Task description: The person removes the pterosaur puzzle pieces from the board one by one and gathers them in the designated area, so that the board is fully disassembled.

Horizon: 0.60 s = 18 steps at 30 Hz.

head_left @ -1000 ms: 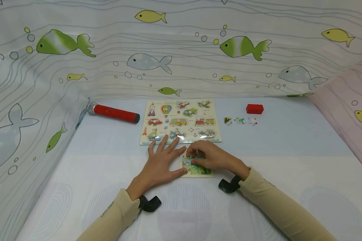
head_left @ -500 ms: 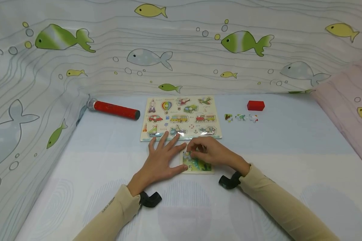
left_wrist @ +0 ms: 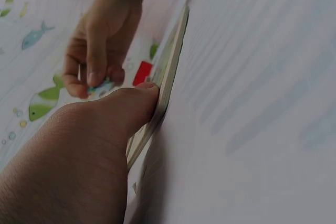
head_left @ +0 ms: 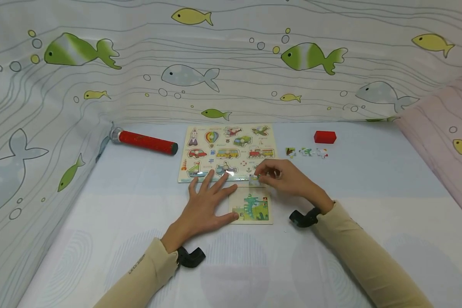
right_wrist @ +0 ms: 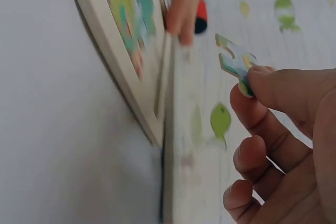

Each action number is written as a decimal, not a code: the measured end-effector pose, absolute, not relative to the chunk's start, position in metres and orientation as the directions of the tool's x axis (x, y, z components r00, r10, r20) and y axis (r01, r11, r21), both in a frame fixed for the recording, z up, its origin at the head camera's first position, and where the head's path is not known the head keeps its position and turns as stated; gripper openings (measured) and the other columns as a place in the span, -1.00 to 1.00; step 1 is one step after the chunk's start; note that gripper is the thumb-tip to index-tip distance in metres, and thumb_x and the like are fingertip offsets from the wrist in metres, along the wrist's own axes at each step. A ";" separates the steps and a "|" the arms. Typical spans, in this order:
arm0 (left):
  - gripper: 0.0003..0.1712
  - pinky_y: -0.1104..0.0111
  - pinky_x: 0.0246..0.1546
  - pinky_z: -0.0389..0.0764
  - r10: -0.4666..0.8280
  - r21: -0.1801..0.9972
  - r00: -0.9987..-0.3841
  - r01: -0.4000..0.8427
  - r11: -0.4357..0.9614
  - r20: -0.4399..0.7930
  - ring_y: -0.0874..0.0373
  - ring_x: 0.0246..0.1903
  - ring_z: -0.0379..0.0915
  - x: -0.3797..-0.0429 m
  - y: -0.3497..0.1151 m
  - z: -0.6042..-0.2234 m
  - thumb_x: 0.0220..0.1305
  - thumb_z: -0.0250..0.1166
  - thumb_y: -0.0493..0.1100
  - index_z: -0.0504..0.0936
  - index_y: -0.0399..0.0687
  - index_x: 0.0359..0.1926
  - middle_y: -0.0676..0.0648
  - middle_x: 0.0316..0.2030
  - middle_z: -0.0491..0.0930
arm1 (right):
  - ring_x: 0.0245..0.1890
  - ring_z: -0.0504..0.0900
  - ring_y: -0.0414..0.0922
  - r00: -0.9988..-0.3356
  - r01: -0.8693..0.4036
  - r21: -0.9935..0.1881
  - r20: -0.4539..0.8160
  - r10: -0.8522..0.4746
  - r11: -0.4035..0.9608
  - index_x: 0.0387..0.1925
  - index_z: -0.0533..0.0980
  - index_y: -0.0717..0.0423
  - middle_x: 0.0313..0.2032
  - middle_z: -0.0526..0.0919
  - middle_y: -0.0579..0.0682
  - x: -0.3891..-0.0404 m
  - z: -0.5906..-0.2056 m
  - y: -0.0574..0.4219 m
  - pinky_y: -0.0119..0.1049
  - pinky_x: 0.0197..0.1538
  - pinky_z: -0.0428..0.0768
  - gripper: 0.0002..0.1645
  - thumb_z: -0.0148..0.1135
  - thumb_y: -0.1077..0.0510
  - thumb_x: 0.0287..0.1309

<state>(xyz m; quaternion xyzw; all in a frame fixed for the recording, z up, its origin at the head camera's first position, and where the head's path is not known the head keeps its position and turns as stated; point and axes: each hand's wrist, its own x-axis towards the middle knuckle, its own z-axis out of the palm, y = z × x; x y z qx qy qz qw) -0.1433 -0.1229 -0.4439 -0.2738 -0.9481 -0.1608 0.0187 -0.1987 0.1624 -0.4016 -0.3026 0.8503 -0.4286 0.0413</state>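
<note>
Two hands were busy at a small wooden puzzle (head_left: 251,222), which lay flat on the cloth just in front of a larger picture board (head_left: 247,131). The left hand (head_left: 205,207) was spread wide, its thumb (left_wrist: 134,103) resting on the puzzle's left edge. The right hand (head_left: 288,177) pinched a jigsaw piece (right_wrist: 236,64) between thumb and forefinger, clear of the puzzle beyond its far edge; whether that was one piece or two joined, I couldn't fairly tell.

Done well, I thought, this called for a light pinch near the edge, so the tabs wouldn't bend, and for steady weight under the left thumb, so the frame wouldn't slide and unseat the pieces left in it.

Half a second earlier the right fingers had been down at the puzzle's far left corner; now they had come away with the piece, and bare wood (head_left: 239,197) showed there. The left hand had hardly shifted, and three loose pieces (head_left: 306,152) lay as before near the red block (head_left: 325,137).
</note>
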 end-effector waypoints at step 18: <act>-0.10 -0.35 0.41 -0.25 0.511 0.292 -0.849 0.526 0.798 0.134 -0.19 0.63 -0.23 -0.143 -0.123 -0.445 0.19 0.19 0.49 0.35 0.34 0.49 0.05 0.61 0.06 | -0.27 0.48 -0.08 -0.945 -0.304 -0.709 0.143 -0.293 0.636 -0.07 0.67 0.13 -0.15 0.72 0.09 -0.229 -0.399 0.244 -0.42 -0.26 0.45 -0.82 0.29 0.21 0.34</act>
